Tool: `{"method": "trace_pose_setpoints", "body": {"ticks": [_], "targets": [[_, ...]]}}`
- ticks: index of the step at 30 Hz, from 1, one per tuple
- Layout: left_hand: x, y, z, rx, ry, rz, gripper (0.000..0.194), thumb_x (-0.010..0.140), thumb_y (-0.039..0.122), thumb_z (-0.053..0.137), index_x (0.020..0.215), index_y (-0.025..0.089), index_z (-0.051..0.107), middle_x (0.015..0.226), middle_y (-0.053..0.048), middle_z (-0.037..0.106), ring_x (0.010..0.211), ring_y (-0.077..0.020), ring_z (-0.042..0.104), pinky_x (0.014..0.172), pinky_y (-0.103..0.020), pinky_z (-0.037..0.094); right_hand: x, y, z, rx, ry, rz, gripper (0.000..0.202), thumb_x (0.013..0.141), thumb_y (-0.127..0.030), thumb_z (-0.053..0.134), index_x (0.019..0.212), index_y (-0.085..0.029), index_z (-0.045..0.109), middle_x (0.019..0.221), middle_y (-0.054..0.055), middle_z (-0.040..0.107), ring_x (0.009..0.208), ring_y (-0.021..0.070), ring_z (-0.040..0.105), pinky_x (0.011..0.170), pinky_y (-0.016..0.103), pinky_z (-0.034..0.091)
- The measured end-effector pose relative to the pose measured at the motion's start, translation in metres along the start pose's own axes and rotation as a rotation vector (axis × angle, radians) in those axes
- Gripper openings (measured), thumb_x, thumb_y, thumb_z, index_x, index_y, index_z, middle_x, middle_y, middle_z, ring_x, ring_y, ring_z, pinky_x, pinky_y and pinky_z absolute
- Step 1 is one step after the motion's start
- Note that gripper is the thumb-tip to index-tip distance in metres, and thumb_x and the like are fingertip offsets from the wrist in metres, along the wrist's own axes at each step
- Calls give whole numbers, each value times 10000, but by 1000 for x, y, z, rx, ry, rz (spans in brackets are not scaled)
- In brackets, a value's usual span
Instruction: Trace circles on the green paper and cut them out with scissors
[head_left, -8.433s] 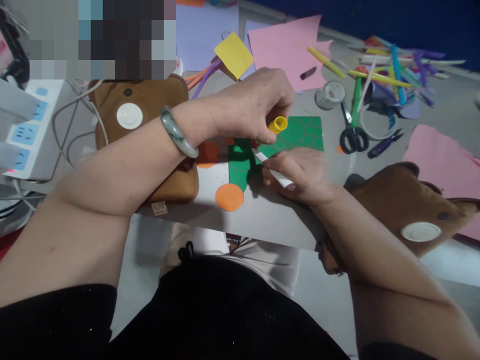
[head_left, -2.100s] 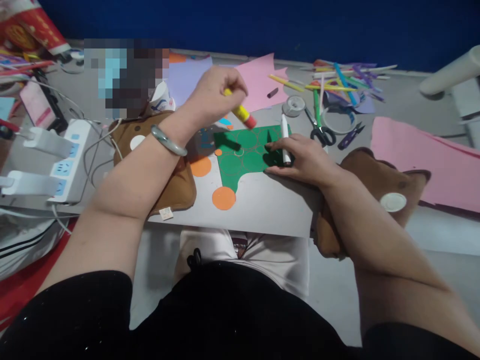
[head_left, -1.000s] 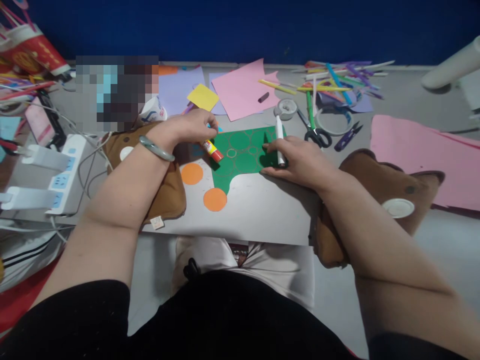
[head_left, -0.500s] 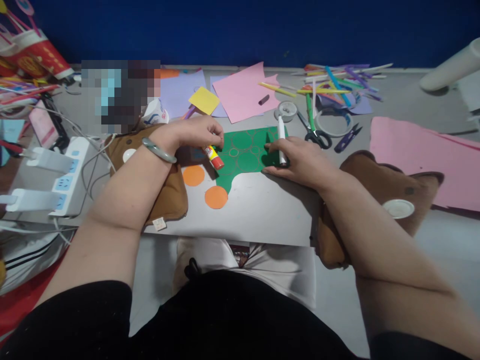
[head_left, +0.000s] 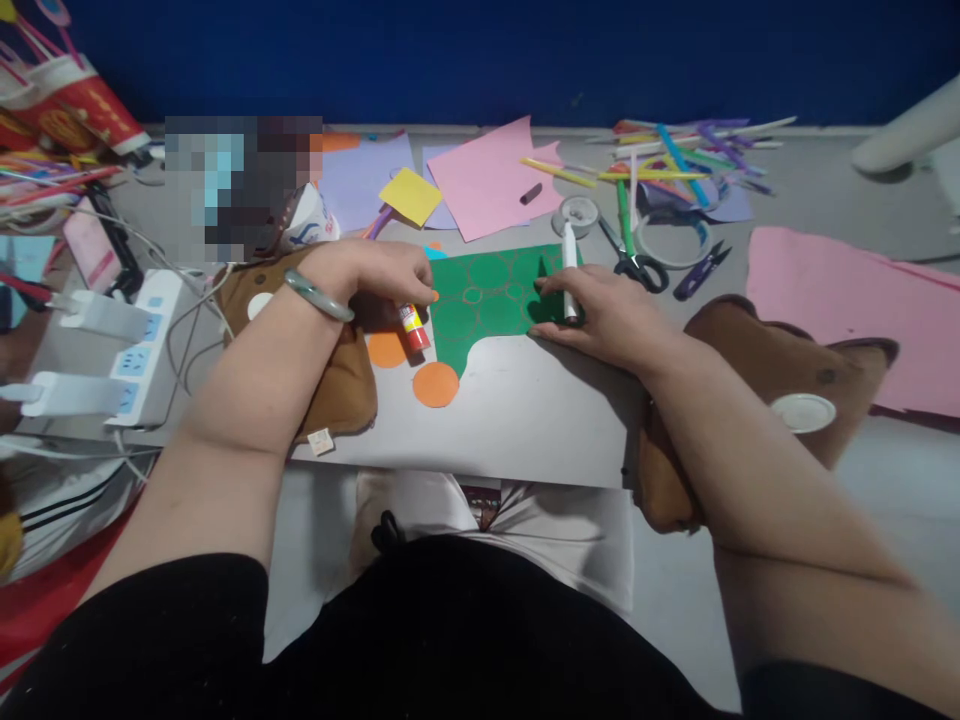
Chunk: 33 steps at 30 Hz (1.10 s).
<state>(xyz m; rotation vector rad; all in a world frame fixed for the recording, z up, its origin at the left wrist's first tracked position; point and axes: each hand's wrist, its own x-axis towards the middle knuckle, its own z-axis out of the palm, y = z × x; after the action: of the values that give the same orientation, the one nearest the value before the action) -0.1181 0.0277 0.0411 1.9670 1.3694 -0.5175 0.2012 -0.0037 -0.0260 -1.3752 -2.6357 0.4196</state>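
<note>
My left hand (head_left: 401, 278) is closed, with a red and yellow glue stick (head_left: 412, 328) jutting out below its fingers. Beside its fingertips lies a green paper sheet (head_left: 491, 300) bearing several drawn circles and a curved lower edge. A white marker (head_left: 571, 265) stands nearly upright in my right hand (head_left: 596, 310), its dark end downward. The thumb and fingertips of that hand touch the sheet's right part. One orange paper circle (head_left: 436, 384) lies at the sheet's lower left tip; another orange circle (head_left: 385, 350) is partly behind the glue stick.
Brown cushions (head_left: 345, 390) lie under both forearms. Behind the sheet are pink paper (head_left: 487, 180), a yellow square (head_left: 411, 197), a dark marker cap (head_left: 531, 193), scissors (head_left: 643, 270), tape (head_left: 671, 240) and purple snips (head_left: 701, 270). A power strip (head_left: 142, 350) with cables stands left.
My left hand and the glue stick have shifted left, off the green sheet's edge, uncovering more of its left side. My right hand still holds the marker in much the same place.
</note>
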Motion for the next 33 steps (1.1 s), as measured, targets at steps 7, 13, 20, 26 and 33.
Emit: {"method": "trace_pose_setpoints", "body": {"ticks": [7,13,20,26,33], "targets": [[11,-7,1,-51,90,147,231,680,350,645,831,199,733,712,-16,657,664,-164,554,640,-287,376,0,-2,-1,48,4,34,389,923,-434,769,1266,-271,686,1361,148,753,1256,429,705,1024,603,592],[7,-11,2,6,13,29,227,739,421,674,669,205,663,566,-6,578,542,-153,494,585,-317,313,-2,0,-2,181,119,33,279,905,-297,725,1180,-307,679,1271,102,787,1125,358,742,999,576,624],[11,-1,7,-298,286,226,404,842,551,756,702,197,620,605,19,511,603,-116,467,630,-293,331,2,5,3,446,462,149,191,881,-265,716,1042,-295,619,1027,69,816,933,275,769,726,437,635],[19,32,36,-547,695,400,365,755,394,937,782,204,627,737,-4,631,762,-178,616,687,-311,469,-1,-4,4,658,510,101,342,894,-533,855,985,-304,617,992,66,811,959,288,770,740,448,648],[21,61,74,-536,869,565,315,837,363,906,938,236,636,887,-19,698,861,-215,689,772,-363,564,-3,-24,12,716,420,-149,556,770,-702,929,949,-283,610,969,30,763,748,208,688,725,429,642]]}}
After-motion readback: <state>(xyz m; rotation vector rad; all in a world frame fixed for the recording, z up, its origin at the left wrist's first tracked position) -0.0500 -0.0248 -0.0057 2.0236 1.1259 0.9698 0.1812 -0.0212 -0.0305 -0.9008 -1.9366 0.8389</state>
